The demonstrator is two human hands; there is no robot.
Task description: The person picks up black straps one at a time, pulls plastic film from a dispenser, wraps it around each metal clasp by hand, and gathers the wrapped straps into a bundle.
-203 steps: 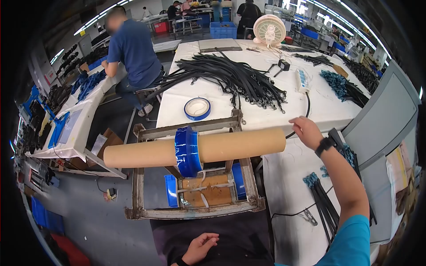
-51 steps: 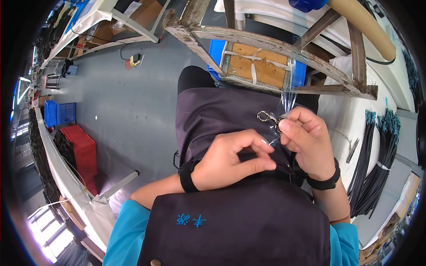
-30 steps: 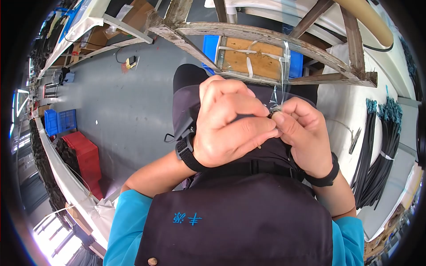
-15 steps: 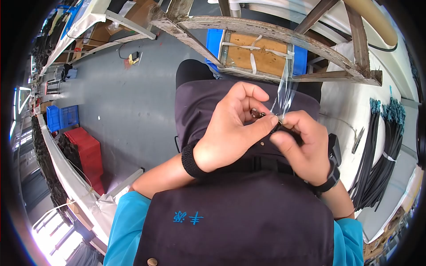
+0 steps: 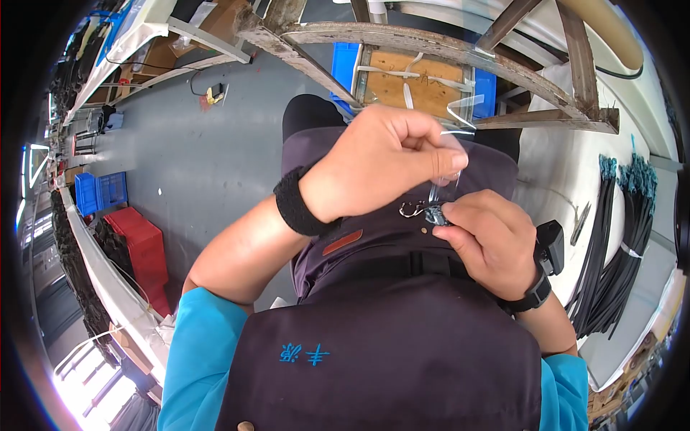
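Observation:
Over my lap, my left hand [image 5: 399, 161] pinches a strip of clear film [image 5: 447, 185] between thumb and fingertips. The film runs down to the end of a strap. My right hand [image 5: 492, 241] is closed on that strap end, which is wrapped in shiny film [image 5: 435, 215]. A metal hook [image 5: 411, 210] sticks out on its left side. The rest of the strap is hidden by my right hand. Above my hands a loose piece of film [image 5: 466, 111] hangs near the wooden frame [image 5: 438, 39].
A cardboard tube [image 5: 607, 32] lies at the top right. Bundled black straps [image 5: 611, 266] with blue-green ends and a thin metal tool [image 5: 581, 224] are on the white surface [image 5: 550, 169] to the right. Blue bins [image 5: 100, 192] and a red bin [image 5: 140, 248] stand on the left.
My left hand has moved up and right, away from the hook, and now pulls the film. My right hand has closed round the strap end, and the wrapped end and hook have come into view.

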